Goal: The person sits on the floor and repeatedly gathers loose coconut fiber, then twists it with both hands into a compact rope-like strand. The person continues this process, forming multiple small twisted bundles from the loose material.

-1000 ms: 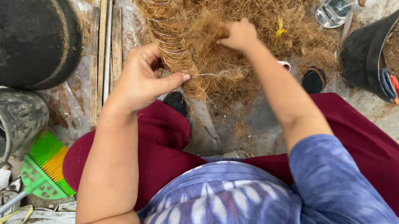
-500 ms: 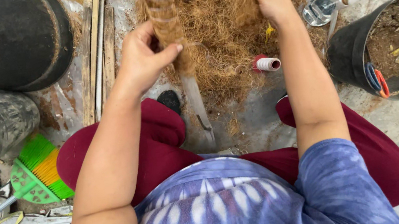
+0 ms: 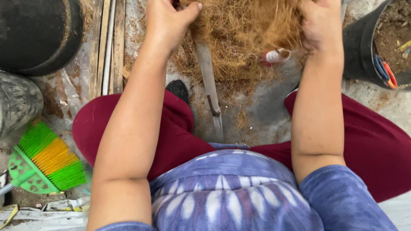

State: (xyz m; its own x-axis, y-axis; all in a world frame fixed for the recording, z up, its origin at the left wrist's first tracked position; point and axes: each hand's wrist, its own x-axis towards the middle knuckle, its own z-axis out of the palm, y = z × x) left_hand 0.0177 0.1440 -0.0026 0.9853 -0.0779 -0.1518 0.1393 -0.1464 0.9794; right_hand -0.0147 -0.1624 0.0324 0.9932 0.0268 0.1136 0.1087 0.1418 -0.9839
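Both hands have moved up the heap of coconut fibre (image 3: 251,17) ahead of the knees: left hand (image 3: 168,16) now pinching a twisted strand, right hand (image 3: 321,19) closed in the loose mass, lifting it.

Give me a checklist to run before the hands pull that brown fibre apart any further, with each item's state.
1. Left hand grips a twisted strand of the fibre mass: ok.
2. Right hand buried in the fibre: ok; fingers hidden, exact hold cannot tell.
3. Long flat strip on the ground lies under the fibre, between the knees: not ok, in the way.
4. Small white spool beside the fibre edge, may tangle: cannot tell.
5. Black pot of soil stands apart from the right forearm: ok.
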